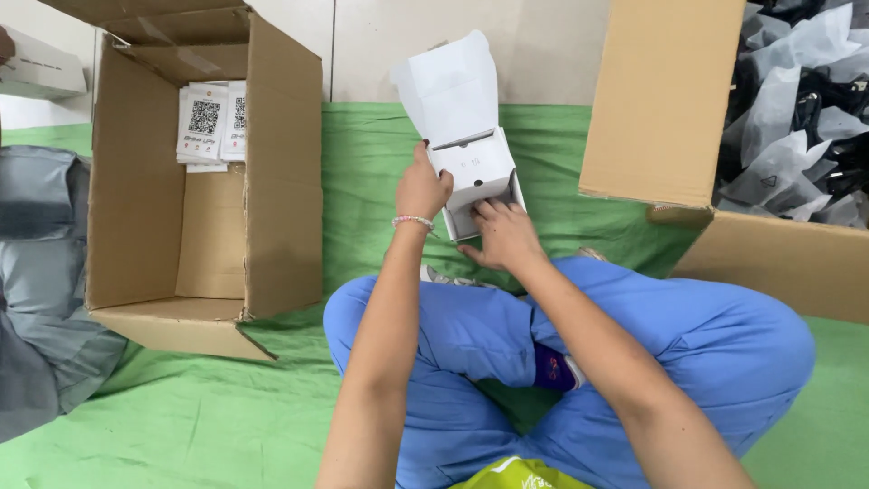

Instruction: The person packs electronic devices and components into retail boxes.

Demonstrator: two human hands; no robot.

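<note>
Sitting cross-legged on the green cloth (226,407), the person steadies the small white cardboard box (472,172) above the knees, the left hand (422,188) closed around its side while the right hand (505,234) supports its bottom, fingers curled underneath, so the open lid flap (450,91) stands upright.

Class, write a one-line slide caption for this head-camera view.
Seated cross-legged on green cloth, left hand and right hand hold a small white carton, lid open, between two cardboard boxes.
</note>
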